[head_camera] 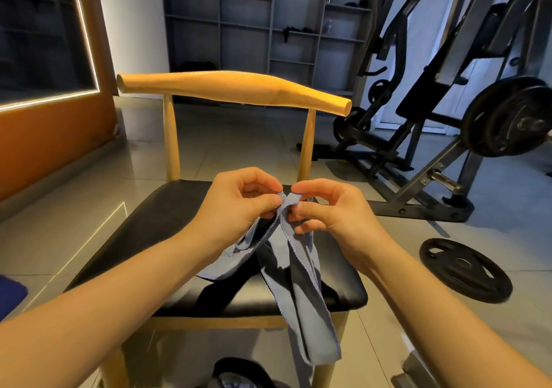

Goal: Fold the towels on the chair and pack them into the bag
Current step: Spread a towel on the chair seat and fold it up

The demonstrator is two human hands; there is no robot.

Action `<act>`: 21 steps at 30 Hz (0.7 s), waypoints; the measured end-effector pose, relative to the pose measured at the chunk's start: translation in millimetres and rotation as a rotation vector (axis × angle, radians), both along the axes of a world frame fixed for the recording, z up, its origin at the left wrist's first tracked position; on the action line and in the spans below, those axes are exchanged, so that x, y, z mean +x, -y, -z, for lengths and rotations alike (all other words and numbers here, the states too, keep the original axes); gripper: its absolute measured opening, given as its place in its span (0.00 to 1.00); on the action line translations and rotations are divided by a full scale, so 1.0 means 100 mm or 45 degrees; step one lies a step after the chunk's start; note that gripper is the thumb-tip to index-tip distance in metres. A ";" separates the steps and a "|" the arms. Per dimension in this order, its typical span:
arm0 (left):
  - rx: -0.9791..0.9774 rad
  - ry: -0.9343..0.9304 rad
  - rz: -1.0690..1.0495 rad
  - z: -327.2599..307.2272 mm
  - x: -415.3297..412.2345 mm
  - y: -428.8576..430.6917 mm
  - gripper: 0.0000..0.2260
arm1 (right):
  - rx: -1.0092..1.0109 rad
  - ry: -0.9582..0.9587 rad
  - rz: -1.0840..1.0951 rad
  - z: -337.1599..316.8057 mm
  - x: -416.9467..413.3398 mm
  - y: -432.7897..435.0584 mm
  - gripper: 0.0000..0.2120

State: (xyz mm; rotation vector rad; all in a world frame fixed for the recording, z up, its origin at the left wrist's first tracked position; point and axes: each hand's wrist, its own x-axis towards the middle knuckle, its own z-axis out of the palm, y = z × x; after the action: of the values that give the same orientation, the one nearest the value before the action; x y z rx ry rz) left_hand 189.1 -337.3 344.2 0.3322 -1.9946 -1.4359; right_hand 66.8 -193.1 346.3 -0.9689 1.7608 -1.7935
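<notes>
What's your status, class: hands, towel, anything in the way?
Grip: left hand and right hand pinch blue towel edge. Towel unfolded, draped off chair seat. No obstruction seen.

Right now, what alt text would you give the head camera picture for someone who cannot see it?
A person's left hand and right hand pinch the edge of a grey-blue towel above a wooden chair with a black seat; the towel hangs past the seat's front. A weight plate and gym machine sit to the right.
</notes>
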 end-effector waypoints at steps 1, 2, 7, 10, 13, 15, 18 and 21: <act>-0.007 0.011 0.001 0.00 0.00 -0.01 0.05 | 0.020 -0.068 0.006 0.01 0.01 0.00 0.11; -0.009 0.020 0.007 -0.01 0.01 -0.01 0.05 | 0.045 -0.132 0.009 0.01 0.01 -0.01 0.09; -0.025 0.040 0.026 -0.01 0.02 0.00 0.04 | 0.149 -0.393 -0.039 -0.01 -0.01 -0.04 0.04; -0.048 0.035 0.015 -0.03 0.02 0.01 0.04 | 0.197 -0.571 -0.053 -0.05 -0.06 -0.06 0.09; -0.036 0.030 0.033 -0.06 0.03 0.00 0.05 | 0.232 -0.819 0.000 -0.08 -0.10 -0.05 0.12; -0.023 0.030 0.047 -0.06 0.03 -0.01 0.05 | 0.238 -0.890 0.015 -0.09 -0.11 -0.05 0.11; -0.014 0.027 0.064 -0.06 0.03 -0.04 0.06 | 0.189 -0.802 -0.044 -0.10 -0.10 -0.05 0.09; -0.004 0.033 0.070 -0.06 0.02 -0.05 0.06 | 0.158 -0.821 -0.064 -0.09 -0.10 -0.03 0.06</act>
State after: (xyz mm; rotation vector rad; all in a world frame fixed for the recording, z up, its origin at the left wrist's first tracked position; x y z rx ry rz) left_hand 191.5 -332.6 350.6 0.2987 -2.0411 -1.4691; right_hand 56.5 -190.2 355.7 -1.6472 2.1501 -1.4019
